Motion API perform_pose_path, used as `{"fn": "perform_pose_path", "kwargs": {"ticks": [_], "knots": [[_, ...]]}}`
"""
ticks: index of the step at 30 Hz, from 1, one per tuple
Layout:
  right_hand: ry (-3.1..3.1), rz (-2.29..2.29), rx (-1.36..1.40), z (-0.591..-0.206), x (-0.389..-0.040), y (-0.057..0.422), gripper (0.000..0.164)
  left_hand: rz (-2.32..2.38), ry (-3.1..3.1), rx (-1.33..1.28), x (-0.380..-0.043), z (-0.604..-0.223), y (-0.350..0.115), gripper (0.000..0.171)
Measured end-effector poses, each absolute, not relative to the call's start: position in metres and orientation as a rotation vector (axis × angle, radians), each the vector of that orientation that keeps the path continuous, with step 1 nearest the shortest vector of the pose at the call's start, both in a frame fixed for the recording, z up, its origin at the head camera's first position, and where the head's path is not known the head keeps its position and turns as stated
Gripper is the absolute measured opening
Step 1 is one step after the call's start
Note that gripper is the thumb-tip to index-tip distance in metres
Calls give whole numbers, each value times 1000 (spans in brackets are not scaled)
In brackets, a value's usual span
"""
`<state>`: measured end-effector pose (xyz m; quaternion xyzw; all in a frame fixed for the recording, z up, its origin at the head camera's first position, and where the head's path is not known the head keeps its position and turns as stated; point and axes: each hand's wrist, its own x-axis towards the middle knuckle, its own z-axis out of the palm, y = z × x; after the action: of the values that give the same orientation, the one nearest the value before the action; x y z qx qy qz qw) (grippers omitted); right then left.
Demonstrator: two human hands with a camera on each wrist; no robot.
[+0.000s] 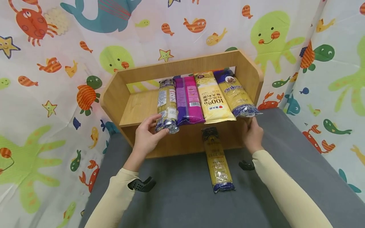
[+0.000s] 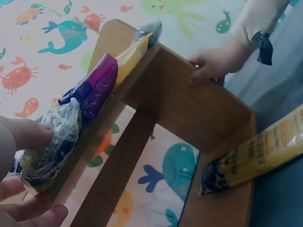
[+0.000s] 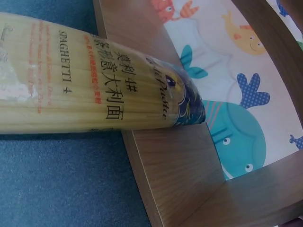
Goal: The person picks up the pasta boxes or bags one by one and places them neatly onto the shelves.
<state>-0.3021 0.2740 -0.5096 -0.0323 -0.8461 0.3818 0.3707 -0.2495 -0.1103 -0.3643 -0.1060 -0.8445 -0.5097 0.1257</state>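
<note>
My left hand (image 1: 146,134) pinches the near end of a clear-wrapped spaghetti pack (image 1: 167,101), the leftmost on the upper board of a wooden shelf (image 1: 139,106). In the left wrist view the thumb lies over the crinkled wrapper (image 2: 52,142) with fingers beneath. My right hand (image 1: 253,136) grips the edge of the shelf's right side panel (image 2: 189,101). Beside the held pack lie a purple pack (image 1: 188,98), a yellow pasta pack (image 1: 214,98) and a blue-ended pasta pack (image 1: 235,91). Below, another spaghetti pack (image 3: 71,80) leans its far end on the shelf's lower board.
Bare wood shows on the upper board left of the held pack. The shelf stands on a grey-covered table (image 1: 176,196) against a curtain (image 1: 182,38) printed with sea animals. The lower pack's near end extends over the table, between my forearms.
</note>
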Motion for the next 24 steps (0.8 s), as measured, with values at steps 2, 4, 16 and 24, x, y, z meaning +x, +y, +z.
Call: {"fn": "perform_pose_path", "kwargs": {"ticks": [2, 4, 16, 24], "knots": [[-2166, 981, -102, -511, -302, 274, 18, -1483, -2470, -302, -251, -364, -111, 57], [-2156, 979, -119, -512, -302, 275, 17, -1485, -2481, -300, -254, -364, -110, 57], [-2159, 967, -99, -512, -303, 276, 17, -1590, -2471, -236, -262, -365, -109, 58], [-2158, 973, -80, -510, -303, 272, 18, -1737, -2200, -216, -243, -386, -124, 63]]}}
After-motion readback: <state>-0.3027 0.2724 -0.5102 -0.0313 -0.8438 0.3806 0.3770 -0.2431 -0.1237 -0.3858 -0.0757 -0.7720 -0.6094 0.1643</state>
